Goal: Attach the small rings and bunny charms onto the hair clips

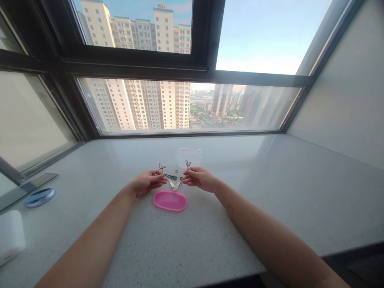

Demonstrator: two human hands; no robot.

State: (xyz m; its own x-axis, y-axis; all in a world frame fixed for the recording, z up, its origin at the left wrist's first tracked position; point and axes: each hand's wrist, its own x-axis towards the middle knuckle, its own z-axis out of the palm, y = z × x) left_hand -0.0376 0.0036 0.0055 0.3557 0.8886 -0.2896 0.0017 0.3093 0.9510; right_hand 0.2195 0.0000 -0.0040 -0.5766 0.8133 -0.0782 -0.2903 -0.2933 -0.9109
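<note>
My left hand (147,182) pinches a small brown hair clip with bunny ears (161,168), held upright above the counter. My right hand (199,178) pinches a matching bunny-ear clip (188,164) the same way. Between the two hands several small hair clips (174,181) lie on the counter. Just in front of them sits a pink oval lid (170,200). Behind the hands stands a clear plastic container (189,156) with a pink rim.
A pale speckled stone counter (270,192) runs under a wide window (186,108) with high-rise buildings outside. A round blue disc (40,197) and a white object (10,236) lie at the far left. A wall stands on the right.
</note>
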